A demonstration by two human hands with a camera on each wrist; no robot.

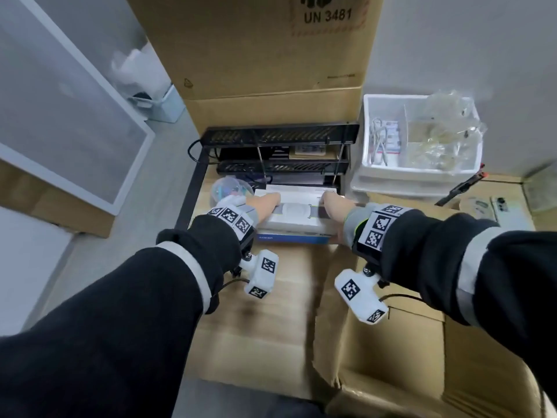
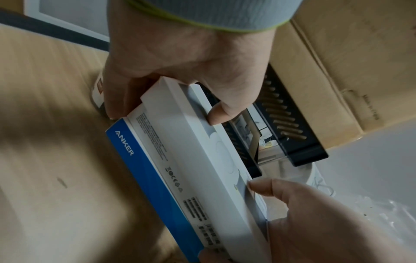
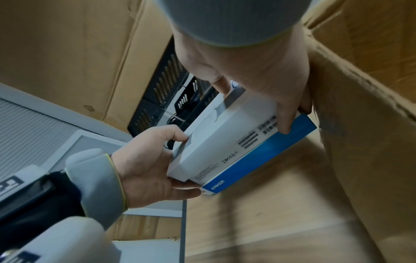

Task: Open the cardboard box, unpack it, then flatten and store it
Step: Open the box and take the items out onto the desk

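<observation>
Both hands [image 1: 297,205] on white box [image 1: 297,224]

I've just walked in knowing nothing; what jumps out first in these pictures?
Both hands, left hand and right hand, grip the ends of a white and blue Anker box in front of a black slotted rack. Brown cardboard box flaps lie open below the arms, and a white bin of clear bags stands right of the rack.

Small print on the Anker box [image 2: 171,160] is too blurred to read in either wrist view. Left hand [image 1: 265,203] and right hand [image 1: 333,206] fingertips are hidden past the box's far edge (head view). Behind the box, black rack [image 1: 280,137] contents are unclear. Tall carton [image 1: 256,49] behind the box is cut off at the top.
</observation>
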